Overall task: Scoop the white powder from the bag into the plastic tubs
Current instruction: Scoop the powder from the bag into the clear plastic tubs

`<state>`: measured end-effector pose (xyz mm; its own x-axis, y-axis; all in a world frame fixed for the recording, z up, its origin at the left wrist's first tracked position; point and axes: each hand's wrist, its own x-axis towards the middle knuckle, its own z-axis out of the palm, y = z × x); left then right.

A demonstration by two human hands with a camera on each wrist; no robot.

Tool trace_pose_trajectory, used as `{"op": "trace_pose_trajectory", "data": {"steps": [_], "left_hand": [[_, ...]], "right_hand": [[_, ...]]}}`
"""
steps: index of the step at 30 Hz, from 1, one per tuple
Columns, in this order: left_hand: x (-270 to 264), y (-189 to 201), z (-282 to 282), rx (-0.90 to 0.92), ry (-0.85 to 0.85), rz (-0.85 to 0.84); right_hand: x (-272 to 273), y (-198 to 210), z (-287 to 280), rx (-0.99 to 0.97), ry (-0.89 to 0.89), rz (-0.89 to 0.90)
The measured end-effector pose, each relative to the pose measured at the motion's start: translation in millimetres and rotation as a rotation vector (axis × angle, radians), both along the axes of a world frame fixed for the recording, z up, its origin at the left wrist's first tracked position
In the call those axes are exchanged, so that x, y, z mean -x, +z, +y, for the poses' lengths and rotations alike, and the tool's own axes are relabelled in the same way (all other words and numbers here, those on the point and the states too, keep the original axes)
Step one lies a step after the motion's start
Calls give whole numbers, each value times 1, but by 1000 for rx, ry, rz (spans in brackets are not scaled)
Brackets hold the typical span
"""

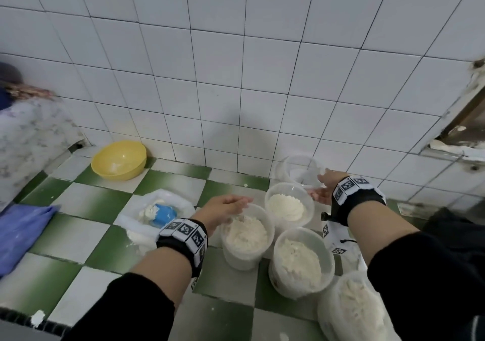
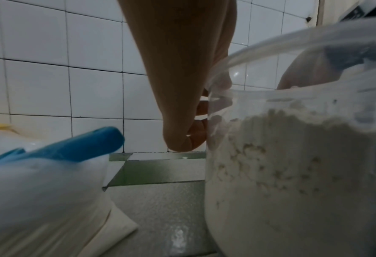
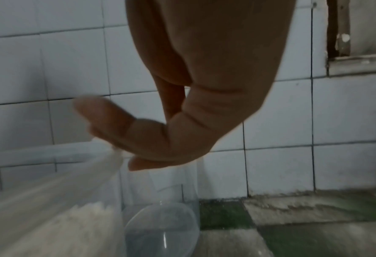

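Two forearms in black sleeves reach forward over a green-and-white checkered floor, each wrist wearing a marker band. Just left of the left hand (image 1: 227, 207) lies the bag (image 1: 154, 210) of white powder, a blue scoop (image 1: 164, 214) resting inside it. That hand hangs palm down over the far rim of the nearest filled tub (image 1: 246, 238), fingers loosely bent toward the powder; whether they touch the rim I cannot tell, and they grip nothing. Between the hands stands a second filled tub (image 1: 289, 206), with two more nearer the person. The right hand (image 1: 322, 187) stretches farther, relaxed and loosely spread, thumb out, over the empty tub (image 1: 299, 168) by the wall, holding nothing visible.
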<state>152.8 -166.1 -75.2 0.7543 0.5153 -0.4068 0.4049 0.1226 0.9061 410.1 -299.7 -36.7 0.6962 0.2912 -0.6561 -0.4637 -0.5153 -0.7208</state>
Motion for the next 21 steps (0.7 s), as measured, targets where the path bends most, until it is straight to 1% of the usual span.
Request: {"op": "trace_pose_trajectory", "data": {"steps": [4,9,12,15,17,21], "left_hand": [[0,1,-1,12,3,6],[1,2,-5,9,42,-2],[3,2,-6,20,49,-16],[8,7,-7,29,67,-56],[11,13,-7,39,105,-93],[19,28,2,5,181,-203]], "right_hand": [[-5,-1,-1,63,48,-29],[-1,14,2,51,37,-115],[7,31,1,50,75,-196],[19,53,-2,-19,89,-273],[30,68,-3,-65,81,-326],[62,96,3,-142,132,-455]]}}
